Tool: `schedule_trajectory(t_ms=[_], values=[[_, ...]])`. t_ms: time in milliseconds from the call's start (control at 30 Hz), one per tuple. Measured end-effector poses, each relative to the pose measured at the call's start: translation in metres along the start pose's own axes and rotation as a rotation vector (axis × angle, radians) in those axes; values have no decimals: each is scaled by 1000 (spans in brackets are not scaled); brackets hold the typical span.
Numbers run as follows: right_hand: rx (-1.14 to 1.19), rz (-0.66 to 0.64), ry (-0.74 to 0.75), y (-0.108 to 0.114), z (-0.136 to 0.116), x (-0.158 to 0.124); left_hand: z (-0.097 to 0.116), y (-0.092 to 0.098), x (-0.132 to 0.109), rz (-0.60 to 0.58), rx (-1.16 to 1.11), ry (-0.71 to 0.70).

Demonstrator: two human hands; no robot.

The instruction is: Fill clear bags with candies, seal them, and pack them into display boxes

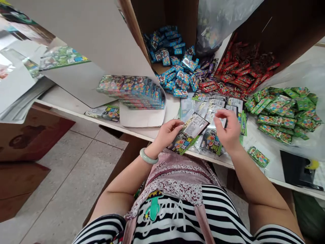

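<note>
My left hand grips a printed packet with a dark cartoon front and a white label at its upper end. A pale green bangle circles my left wrist. My right hand sits with curled fingers over a loose heap of clear-film packets with white labels, touching its upper layer. Beyond the hands lie heaps of blue packets, red packets and green packets. A neat stack of blue-edged packets stands to the left, partly on a white card sheet.
The white table's front edge runs just beyond my body. Brown cardboard box walls rise behind the heaps, and a large white card panel leans at the left. A black flat device lies at the right. Tiled floor shows below left.
</note>
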State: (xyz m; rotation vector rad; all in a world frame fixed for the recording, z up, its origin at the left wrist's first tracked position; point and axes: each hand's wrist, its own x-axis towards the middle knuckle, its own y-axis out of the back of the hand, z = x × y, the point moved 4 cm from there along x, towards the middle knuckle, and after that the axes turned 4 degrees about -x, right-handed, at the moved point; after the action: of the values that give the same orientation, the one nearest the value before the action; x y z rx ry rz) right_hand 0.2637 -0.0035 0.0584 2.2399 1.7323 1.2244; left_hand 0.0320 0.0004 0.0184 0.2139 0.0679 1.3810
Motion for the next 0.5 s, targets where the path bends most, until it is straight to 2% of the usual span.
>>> schedule_trajectory(t_ms=[33,100,233,367,433,500], values=[[-54,-88,44,-3,-3,-1,3,-3,-3,-20,37,-28],[-89,-270,23,-11,-5,-2,10,-6,-6,-58,131,-112],[63,-443,-234,-22,0,0,25,-3,-10,-20,349,-325],[250,-733,-372,-28,0,1,37,-3,-15,-60,519,-520],[318,-741,-415,-25,0,3,42,-6,-18,-86,632,-583],[381,-708,-441,-24,-2,6,44,-8,-19,-105,771,-573]])
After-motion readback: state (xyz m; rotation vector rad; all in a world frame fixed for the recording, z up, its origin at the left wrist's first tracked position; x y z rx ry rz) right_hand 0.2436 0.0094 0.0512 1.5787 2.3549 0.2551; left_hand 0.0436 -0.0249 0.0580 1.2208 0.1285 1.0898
